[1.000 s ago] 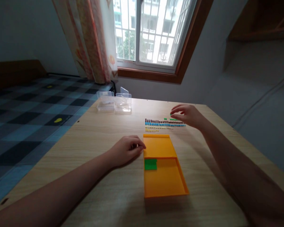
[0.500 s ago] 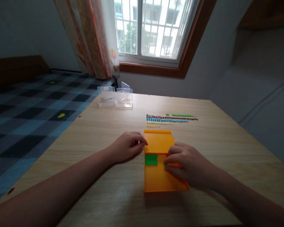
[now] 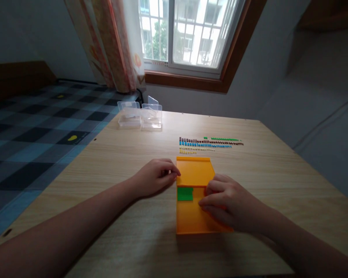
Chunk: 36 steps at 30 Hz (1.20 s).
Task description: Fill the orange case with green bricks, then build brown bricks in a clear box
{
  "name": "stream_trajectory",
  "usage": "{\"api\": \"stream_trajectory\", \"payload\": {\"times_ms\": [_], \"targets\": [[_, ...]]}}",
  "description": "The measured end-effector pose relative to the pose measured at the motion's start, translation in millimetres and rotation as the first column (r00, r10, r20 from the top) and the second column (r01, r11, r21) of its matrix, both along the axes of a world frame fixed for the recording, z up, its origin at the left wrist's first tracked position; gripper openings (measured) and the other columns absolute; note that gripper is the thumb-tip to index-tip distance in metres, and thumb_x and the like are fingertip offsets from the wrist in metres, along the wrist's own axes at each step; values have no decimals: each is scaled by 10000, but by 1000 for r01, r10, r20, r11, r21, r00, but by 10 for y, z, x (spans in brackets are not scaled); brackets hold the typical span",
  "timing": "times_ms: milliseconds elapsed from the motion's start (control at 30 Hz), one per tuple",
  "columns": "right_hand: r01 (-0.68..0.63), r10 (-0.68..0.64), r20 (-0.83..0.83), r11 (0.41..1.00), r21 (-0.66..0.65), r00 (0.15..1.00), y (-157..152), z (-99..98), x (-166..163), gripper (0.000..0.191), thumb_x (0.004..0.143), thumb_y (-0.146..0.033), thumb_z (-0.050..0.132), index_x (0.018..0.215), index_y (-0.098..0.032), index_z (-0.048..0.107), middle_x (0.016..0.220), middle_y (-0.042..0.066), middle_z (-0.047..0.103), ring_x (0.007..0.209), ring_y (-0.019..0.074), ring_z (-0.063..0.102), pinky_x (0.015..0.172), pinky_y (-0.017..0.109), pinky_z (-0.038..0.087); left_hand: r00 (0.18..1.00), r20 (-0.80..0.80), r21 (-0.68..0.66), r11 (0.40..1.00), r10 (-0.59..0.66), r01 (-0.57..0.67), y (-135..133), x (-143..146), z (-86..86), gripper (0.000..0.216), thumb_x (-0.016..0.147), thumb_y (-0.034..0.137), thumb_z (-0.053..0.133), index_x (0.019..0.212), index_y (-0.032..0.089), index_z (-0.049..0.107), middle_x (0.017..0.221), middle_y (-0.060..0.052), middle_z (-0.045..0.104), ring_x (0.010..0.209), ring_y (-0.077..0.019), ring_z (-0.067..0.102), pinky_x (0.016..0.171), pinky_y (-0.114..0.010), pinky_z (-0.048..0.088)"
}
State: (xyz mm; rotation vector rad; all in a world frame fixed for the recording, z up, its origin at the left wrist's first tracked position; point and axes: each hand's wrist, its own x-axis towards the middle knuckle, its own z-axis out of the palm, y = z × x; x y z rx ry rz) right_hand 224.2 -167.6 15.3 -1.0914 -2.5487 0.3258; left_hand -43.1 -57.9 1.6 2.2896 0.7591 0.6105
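Over the orange tray (image 3: 188, 218), right hand (image 3: 226, 200) angled down, fingers bent, grip hidden, left hand (image 3: 156, 177) pinching tray's left rim (image 3: 176, 216)

Patterned curtain (image 3: 113, 46) beside a barred window (image 3: 191, 36)

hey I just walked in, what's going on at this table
A person's left hand is at the left edge of an orange tray. The right hand is at its nearer section; its grip is hidden. Green pieces sit together in that section's far left corner. Small coloured pieces lie in rows beyond.
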Motion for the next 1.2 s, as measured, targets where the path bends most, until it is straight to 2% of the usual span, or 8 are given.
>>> {"api": "stream_trajectory", "payload": {"times_ms": [200,367,600,800,1200], "targets": [[35,-35,-2,999,-8,999,11,-59,-31,230,1000,-256,566,1046,-244,791,861,74,667,826,212,559,754,369,429,1000,8,14,1000,0,0,-7,10,8,184,880,145,589,896,174,770,865,-45,721,706,-126,611,656,-249,463],[59,-57,-48,997,50,997,33,-112,-45,255,1002,-227,550,1122,-241,775,860,73,657,802,208,551,741,366,435,1000,14,26,1000,-5,5,-10,16,-6,193,866,123,591,894,171,776,863,-43,724,697,-120,608,651,-245,456],[68,-66,-41,996,63,997,38,-145,-57,256,1010,-219,537,1074,-249,784,825,63,636,776,194,532,706,341,417,1000,12,33,999,5,-6,-32,24,12,200,863,121,589,879,186,778,868,-38,721,727,-127,619,672,-246,467],[80,-78,-31,994,68,996,47,-155,-74,259,1031,-249,527,1086,-247,780,814,59,629,769,194,528,709,346,402,999,-1,38,999,-37,37,-31,20,9,178,901,181,613,867,189,787,876,-49,725,750,-139,640,684,-255,477],[88,-89,18,995,55,996,57,-140,-99,265,1033,-248,518,1007,-228,781,803,54,631,765,199,517,709,349,378,999,4,52,998,-35,35,-30,20,13,180,891,158,615,870,185,793,874,-49,724,741,-137,639,694,-257,480]]}}
